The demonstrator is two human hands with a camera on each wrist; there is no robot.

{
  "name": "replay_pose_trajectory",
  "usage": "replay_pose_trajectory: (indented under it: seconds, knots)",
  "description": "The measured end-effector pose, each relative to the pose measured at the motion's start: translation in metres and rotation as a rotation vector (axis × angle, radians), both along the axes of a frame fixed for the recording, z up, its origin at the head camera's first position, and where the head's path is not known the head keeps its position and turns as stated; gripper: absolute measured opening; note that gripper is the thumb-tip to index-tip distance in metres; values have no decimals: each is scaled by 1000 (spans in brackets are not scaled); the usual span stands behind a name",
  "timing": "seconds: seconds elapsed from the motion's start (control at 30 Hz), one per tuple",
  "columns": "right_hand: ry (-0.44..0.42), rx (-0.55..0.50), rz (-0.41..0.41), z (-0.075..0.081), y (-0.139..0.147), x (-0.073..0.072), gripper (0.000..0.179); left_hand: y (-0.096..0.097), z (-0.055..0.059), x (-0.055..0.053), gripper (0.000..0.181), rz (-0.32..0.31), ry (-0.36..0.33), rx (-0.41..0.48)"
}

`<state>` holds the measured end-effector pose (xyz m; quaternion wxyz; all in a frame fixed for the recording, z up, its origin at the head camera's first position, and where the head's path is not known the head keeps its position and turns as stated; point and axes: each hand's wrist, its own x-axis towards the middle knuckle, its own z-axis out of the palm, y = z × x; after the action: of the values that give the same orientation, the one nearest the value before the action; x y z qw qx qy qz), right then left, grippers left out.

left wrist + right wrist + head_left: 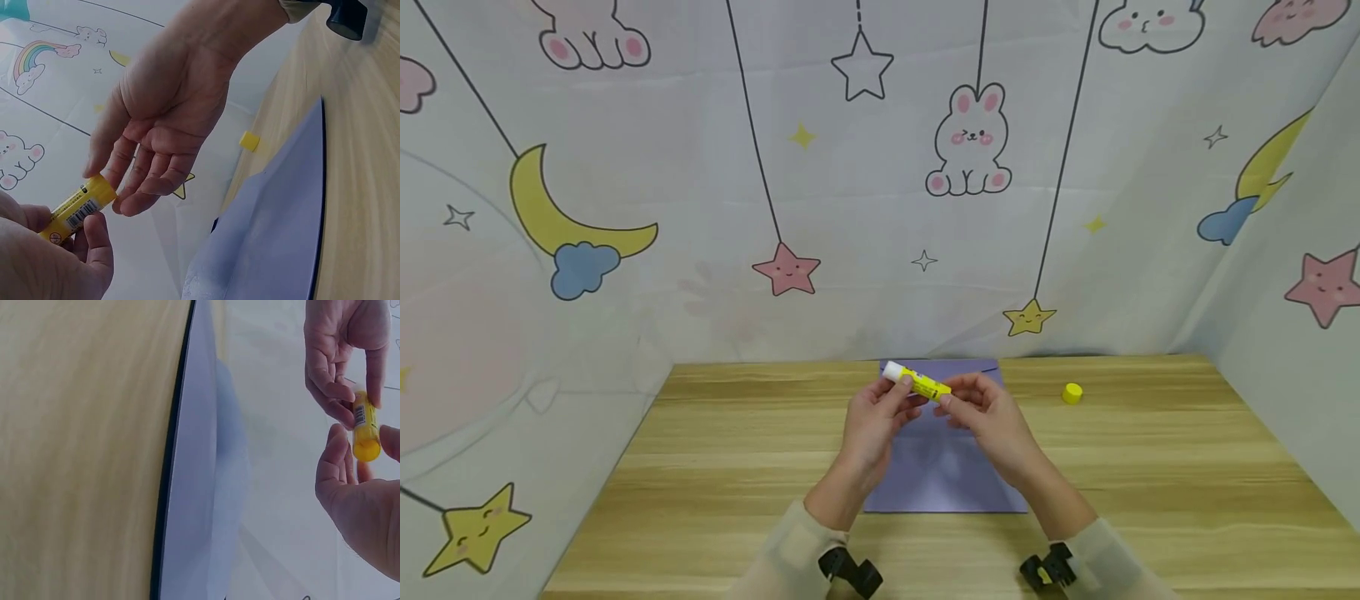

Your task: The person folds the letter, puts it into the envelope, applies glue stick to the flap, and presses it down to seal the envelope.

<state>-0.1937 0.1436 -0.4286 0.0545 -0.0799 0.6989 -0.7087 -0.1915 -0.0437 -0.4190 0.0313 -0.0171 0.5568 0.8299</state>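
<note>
A yellow glue stick (928, 386) with a white end is held up in front of me, its white end pointing to the upper left. My left hand (871, 417) grips its barrel between thumb and fingers. At its yellow base, the thumb and fingertips of my right hand (996, 421) pinch the end; the left wrist view has that right hand (172, 106) reaching down to the base. Below both hands lies a flat purple folder (943, 479), partly hidden by them. The barcode on the glue stick (364, 419) shows in the right wrist view.
A small yellow cap (1072, 393) stands on the wooden table (737, 467), right of the folder. Behind the table hangs a white cloth (865, 192) printed with stars, moons and rabbits. Black cameras are strapped at both wrists.
</note>
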Motion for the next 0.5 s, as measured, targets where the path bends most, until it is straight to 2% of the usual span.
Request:
replay_pose_trajectory:
  seconds: [0.2,0.5]
  knots:
    - [-105,-42,36,2,1,-1,43,-1,1,0,36,2,4,2]
    - [-95,-59,49,2,0,0,37,2,1,1,35,6,2,13]
